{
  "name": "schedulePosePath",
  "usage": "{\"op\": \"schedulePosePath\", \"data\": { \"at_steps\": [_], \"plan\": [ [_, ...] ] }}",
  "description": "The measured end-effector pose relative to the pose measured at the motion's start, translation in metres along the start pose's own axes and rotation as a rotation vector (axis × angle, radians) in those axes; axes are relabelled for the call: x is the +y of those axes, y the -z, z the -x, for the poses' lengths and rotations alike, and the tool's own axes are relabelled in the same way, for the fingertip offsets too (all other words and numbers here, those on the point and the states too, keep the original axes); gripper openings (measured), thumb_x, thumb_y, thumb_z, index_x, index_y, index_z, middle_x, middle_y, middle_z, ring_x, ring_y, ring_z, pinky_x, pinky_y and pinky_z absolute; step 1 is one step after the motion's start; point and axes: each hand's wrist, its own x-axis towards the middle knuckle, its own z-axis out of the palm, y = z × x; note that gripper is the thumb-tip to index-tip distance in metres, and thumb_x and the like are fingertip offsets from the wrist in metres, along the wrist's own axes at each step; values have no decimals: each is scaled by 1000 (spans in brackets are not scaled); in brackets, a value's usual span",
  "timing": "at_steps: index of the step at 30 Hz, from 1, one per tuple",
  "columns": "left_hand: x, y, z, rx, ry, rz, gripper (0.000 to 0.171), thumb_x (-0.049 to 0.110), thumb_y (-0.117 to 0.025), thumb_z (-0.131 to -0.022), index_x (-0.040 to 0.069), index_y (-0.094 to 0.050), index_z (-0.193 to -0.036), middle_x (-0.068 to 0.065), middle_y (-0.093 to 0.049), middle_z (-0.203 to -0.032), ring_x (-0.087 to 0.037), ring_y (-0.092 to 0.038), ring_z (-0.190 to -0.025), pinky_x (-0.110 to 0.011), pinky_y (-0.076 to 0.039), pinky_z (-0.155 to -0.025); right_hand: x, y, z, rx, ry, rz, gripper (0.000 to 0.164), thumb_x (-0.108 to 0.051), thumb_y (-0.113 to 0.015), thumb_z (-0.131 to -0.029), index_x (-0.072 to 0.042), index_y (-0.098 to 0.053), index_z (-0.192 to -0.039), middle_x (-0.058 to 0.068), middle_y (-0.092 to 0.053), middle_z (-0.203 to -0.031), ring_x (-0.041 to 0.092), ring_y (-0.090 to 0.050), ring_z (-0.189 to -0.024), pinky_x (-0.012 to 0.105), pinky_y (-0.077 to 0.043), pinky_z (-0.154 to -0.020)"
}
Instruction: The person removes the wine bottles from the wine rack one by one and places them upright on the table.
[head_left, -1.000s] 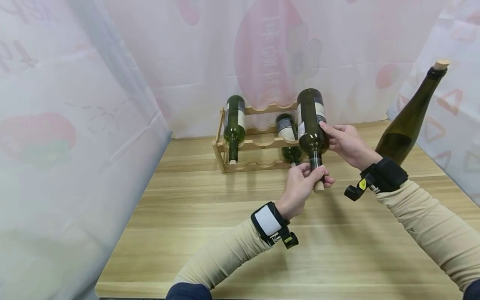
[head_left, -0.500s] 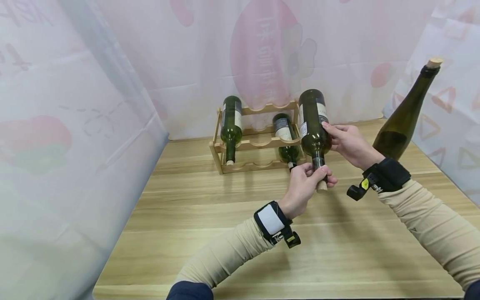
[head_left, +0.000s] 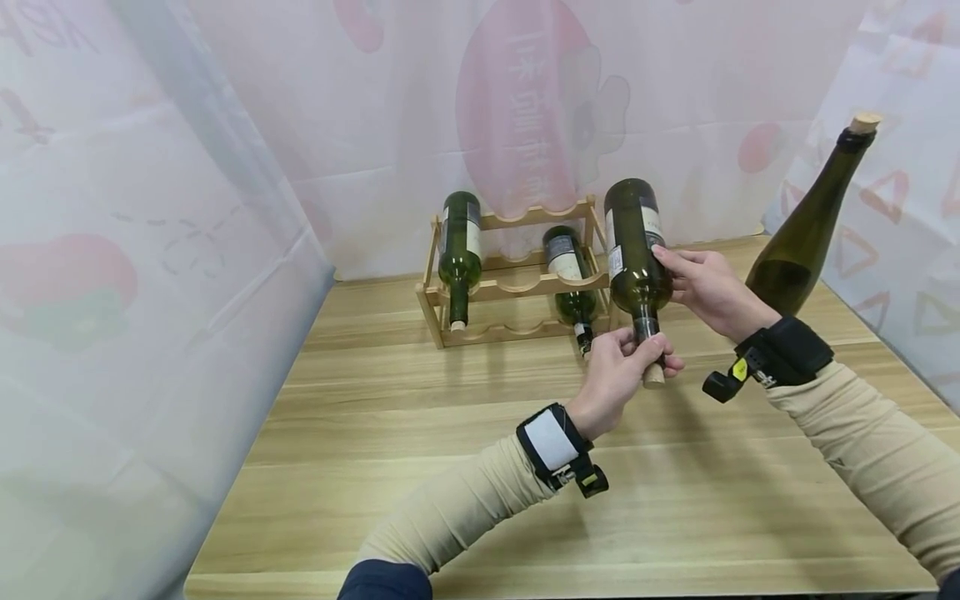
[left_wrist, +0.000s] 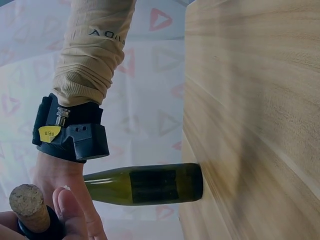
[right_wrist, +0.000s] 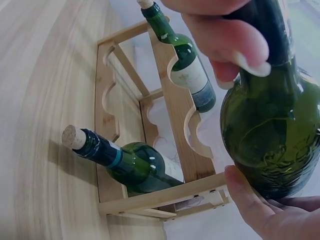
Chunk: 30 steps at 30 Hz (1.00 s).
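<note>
A dark green wine bottle (head_left: 628,229) with a cork hangs in the air, tilted neck down toward me. My left hand (head_left: 609,379) pinches its neck between thumb and fingers, just above the cork (left_wrist: 29,202). My right hand (head_left: 718,287) holds the bottle's body from the right, thumb on the label. Behind and to the left stands a two-tier wooden wine rack (head_left: 517,289). One corked bottle (head_left: 461,250) lies in its top tier at the left end; another bottle (right_wrist: 145,167) lies in the lower tier at the right, cork outward.
A tall, label-less-looking green bottle (head_left: 802,221) with a cork stands upright on the table's right side, behind my right wrist. Wood-grain table (head_left: 360,500) spreads in front of the rack. Printed white curtains (head_left: 390,125) enclose the back and sides.
Both hands and the held bottle have shifted slightly right relative to the rack, uncovering the lower bottle's neck. The view has turned a little. The grip looks the same.
</note>
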Motion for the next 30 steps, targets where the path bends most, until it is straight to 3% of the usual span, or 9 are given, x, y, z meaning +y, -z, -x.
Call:
{"op": "schedulePosePath", "data": {
  "at_steps": [5, 12, 19, 24, 26, 30],
  "plan": [
    [-3, -2, -2, 5, 16, 14, 22, 6, -57, -96, -14, -60, -104, -40, -62, -104, -10, -67, -68, -25, -59, -70, 0, 3, 2, -10, -3, 1, 19, -27, -59, -96, -12, -70, -101, -1, -71, -93, 11, -66, -85, 24, -53, -79],
    [-6, -7, -6, 8, 13, 41, 15, 4, -57, -95, -10, -62, -96, -43, -60, -104, -10, -66, -66, -20, -57, -64, -1, 7, 3, 1, -6, 11, 18, -27, -59, -96, -14, -71, -97, -2, -71, -90, 10, -65, -83, 23, -52, -79],
    [-8, -12, -7, 6, 11, 27, 21, 5, -57, -95, -14, -60, -101, -42, -61, -104, -10, -66, -66, -20, -57, -65, -2, 11, 5, 7, -3, 2, 18, -26, -59, -96, -14, -72, -95, -2, -71, -89, 10, -66, -81, 23, -53, -78],
    [-10, -14, -8, 8, 15, 4, 19, 6, -59, -94, -11, -62, -100, -39, -63, -101, -31, -72, -78, -25, -59, -68, -1, 13, 6, 10, 2, 3, 18, -26, -57, -97, -13, -70, -97, -1, -71, -90, 10, -66, -82, 23, -53, -78],
    [-10, -15, -7, 5, 15, 3, 18, 6, -59, -94, -11, -61, -100, -40, -63, -101, -43, -70, -89, -29, -59, -72, -1, 14, 7, 11, 2, 3, 18, -26, -57, -97, -13, -69, -98, -1, -70, -91, 10, -66, -82, 23, -53, -78],
    [-10, -18, -6, -2, 12, 8, 20, 6, -58, -95, -12, -60, -102, -42, -60, -104, -53, -61, -100, -35, -59, -77, -1, 16, 7, 14, -1, 9, 19, -26, -57, -97, -13, -69, -98, -2, -70, -89, 10, -66, -81, 22, -53, -77]
  ]
}}
